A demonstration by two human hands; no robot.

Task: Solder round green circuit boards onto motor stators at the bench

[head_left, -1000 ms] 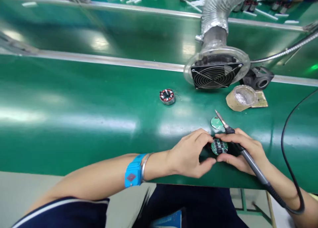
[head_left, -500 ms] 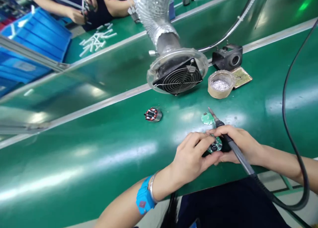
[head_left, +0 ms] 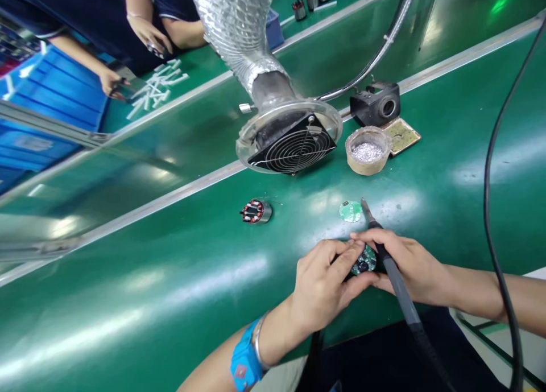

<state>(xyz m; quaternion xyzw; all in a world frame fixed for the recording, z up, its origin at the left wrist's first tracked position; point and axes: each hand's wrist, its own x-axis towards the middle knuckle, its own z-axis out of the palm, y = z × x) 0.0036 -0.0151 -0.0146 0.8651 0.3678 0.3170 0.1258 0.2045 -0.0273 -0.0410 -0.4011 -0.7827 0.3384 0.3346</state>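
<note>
Board [head_left: 364, 262] pinched between fingertips of left hand [head_left: 324, 281] and right hand [head_left: 409, 264]. Iron [head_left: 398, 289] also gripped in right hand, tip pointed away past knuckles. Second board [head_left: 350, 211] seen just beyond tip. Step judged: board being positioned, not soldered. Next move called for: tip swung back onto board, left-hand grip steady.

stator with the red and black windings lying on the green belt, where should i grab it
Pinch the small round metal stator by its bare silver side wall, coming from above and closing across opposite sides. It looks to sit flat on the green belt with the windings facing up, so the smooth wall is the free, sturdy part and the wires stay untouched.
</note>
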